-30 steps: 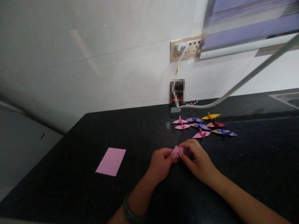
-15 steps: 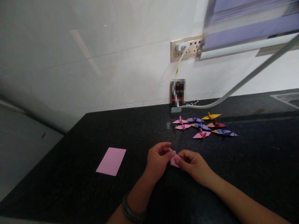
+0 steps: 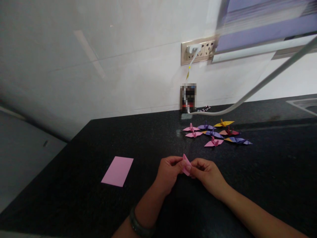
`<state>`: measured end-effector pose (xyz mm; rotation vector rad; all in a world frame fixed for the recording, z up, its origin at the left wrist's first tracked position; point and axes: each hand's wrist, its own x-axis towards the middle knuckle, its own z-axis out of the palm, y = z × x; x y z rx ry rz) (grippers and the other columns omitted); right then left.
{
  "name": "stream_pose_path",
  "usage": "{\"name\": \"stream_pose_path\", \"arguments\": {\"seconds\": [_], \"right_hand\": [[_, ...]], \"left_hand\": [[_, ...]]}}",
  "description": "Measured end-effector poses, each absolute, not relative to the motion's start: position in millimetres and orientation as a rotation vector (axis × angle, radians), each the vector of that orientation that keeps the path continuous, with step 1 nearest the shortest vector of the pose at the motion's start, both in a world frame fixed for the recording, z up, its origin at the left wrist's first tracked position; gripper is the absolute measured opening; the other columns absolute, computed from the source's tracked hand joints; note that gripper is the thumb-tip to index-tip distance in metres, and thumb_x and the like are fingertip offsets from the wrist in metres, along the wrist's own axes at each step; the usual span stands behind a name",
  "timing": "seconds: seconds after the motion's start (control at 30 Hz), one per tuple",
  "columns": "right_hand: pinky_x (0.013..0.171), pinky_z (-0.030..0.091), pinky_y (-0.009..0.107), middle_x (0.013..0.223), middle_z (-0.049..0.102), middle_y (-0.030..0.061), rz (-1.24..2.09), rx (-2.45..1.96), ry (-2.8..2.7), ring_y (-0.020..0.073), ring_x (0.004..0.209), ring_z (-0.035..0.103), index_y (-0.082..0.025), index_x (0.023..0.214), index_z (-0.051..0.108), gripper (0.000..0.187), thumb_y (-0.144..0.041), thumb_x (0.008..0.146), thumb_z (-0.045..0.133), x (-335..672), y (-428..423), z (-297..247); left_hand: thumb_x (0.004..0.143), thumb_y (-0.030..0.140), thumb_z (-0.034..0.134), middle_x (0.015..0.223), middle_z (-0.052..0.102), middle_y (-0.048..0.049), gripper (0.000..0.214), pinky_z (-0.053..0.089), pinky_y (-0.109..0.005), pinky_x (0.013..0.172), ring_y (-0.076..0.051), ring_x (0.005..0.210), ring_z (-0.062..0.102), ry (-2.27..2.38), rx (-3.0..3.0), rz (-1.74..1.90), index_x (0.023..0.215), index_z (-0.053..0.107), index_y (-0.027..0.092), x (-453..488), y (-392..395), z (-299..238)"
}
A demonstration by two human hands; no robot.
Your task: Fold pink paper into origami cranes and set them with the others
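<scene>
A small folded piece of pink paper [image 3: 186, 163] is pinched between both hands, just above the dark countertop. My left hand [image 3: 170, 172] grips its left side with thumb and fingers. On the other side, my right hand [image 3: 206, 173] holds the lower right edge, thumb toward me. The folded paper tapers to a point at the top; its far face is hidden by my fingers. A flat sheet of pink paper [image 3: 117, 171] lies to the left of my left hand, apart from it.
Several folded paper cranes, among them a pink crane [image 3: 214, 142] and a yellow crane [image 3: 224, 123], stand beyond my hands. A white cable [image 3: 223, 112] runs from the right to a blurred-out object [image 3: 188, 97] against the wall, below a socket panel [image 3: 196, 51].
The folded pink paper has turned more upright, its point now showing above my fingers. My left fingers have closed in against it; the cranes and flat sheet stay put.
</scene>
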<state>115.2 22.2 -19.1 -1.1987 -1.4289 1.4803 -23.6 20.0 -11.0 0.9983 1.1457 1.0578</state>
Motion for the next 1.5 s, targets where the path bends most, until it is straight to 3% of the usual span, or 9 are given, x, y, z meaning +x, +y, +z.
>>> {"name": "stream_pose_path", "arguments": {"seconds": [0.37,0.77,1.0,1.27,1.5], "right_hand": [[0.045,0.033,0.019,0.052,0.051,-0.0021,1.465,-1.165,-1.535,0.0075,0.047,0.044,-0.014,0.065,0.060,0.023,-0.033,0.074,0.051,117.1,21.9,-16.4],[0.046,0.037,0.020,0.061,0.052,-0.0011,1.475,-1.158,-1.440,0.0079,0.049,0.045,-0.014,0.080,0.055,0.022,-0.035,0.076,0.049,123.7,29.4,-14.7],[0.043,0.034,0.019,0.054,0.050,-0.0022,1.469,-1.163,-1.441,0.0070,0.045,0.042,-0.014,0.073,0.056,0.022,-0.035,0.076,0.049,125.2,29.9,-17.3],[0.046,0.036,0.020,0.056,0.052,-0.0020,1.487,-1.127,-1.302,0.0072,0.047,0.045,-0.014,0.076,0.057,0.020,-0.033,0.075,0.052,126.4,31.4,-15.8],[0.046,0.038,0.020,0.058,0.055,-0.0015,1.514,-1.139,-1.283,0.0072,0.047,0.047,-0.014,0.078,0.057,0.019,-0.032,0.071,0.055,126.7,32.2,-13.7]], "left_hand": [[0.068,0.034,0.057,0.060,0.059,-0.0025,0.026,0.039,-0.022,0.052,-0.011,0.054,0.049,1.233,1.053,1.119,0.077,0.066,0.012,-22.0,19.3,-15.1],[0.068,0.037,0.055,0.065,0.063,-0.0050,0.028,0.041,-0.024,0.056,-0.014,0.059,0.053,1.223,1.188,1.023,0.077,0.067,0.012,-20.6,17.4,-12.8],[0.068,0.037,0.056,0.066,0.063,-0.0056,0.029,0.041,-0.024,0.056,-0.014,0.059,0.054,1.203,1.212,0.943,0.076,0.066,0.011,-18.9,17.1,-11.9],[0.068,0.039,0.054,0.063,0.060,-0.0042,0.032,0.039,-0.021,0.050,-0.010,0.053,0.049,1.227,1.134,0.921,0.077,0.065,0.010,-19.9,18.1,-14.8],[0.070,0.037,0.053,0.067,0.062,-0.0050,0.031,0.040,-0.022,0.053,-0.012,0.057,0.051,1.208,1.174,0.945,0.080,0.065,0.011,-21.4,17.7,-14.6]]}}
